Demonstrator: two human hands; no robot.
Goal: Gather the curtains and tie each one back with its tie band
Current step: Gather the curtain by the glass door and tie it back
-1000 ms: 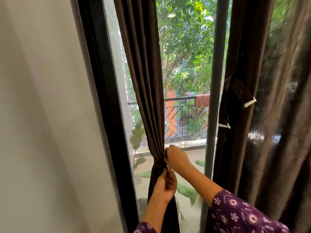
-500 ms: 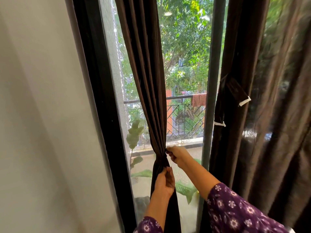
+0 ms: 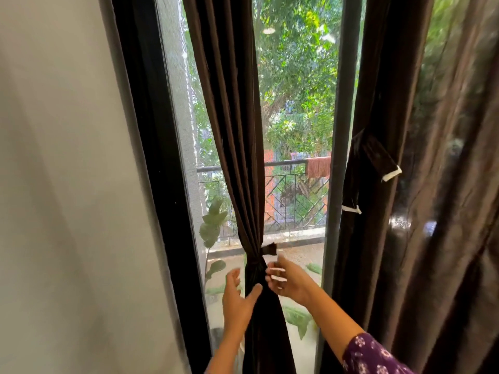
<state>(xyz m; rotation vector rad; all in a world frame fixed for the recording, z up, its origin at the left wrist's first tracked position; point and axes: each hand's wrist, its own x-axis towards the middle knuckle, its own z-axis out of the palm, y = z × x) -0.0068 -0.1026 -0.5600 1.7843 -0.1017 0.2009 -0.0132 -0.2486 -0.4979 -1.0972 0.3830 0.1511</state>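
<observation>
Head view: both hands have just let go. Left hand [image 3: 237, 299] and right hand [image 3: 290, 279] hover open either side of the left curtain [image 3: 229, 130], now cinched by its band [image 3: 255, 267]. Beyond, the right curtain [image 3: 383, 265] hangs untied, second band [image 3: 375, 155] dangling; likely next.

Gathered curtain [image 3: 232, 130] and its tie band [image 3: 256, 265]: dark brown cloth, smooth, faint sheen. Window frame [image 3: 151, 157] black, matt; wall [image 3: 54, 184] smooth matt paint. Balcony railing [image 3: 286, 164] dark metal.
</observation>
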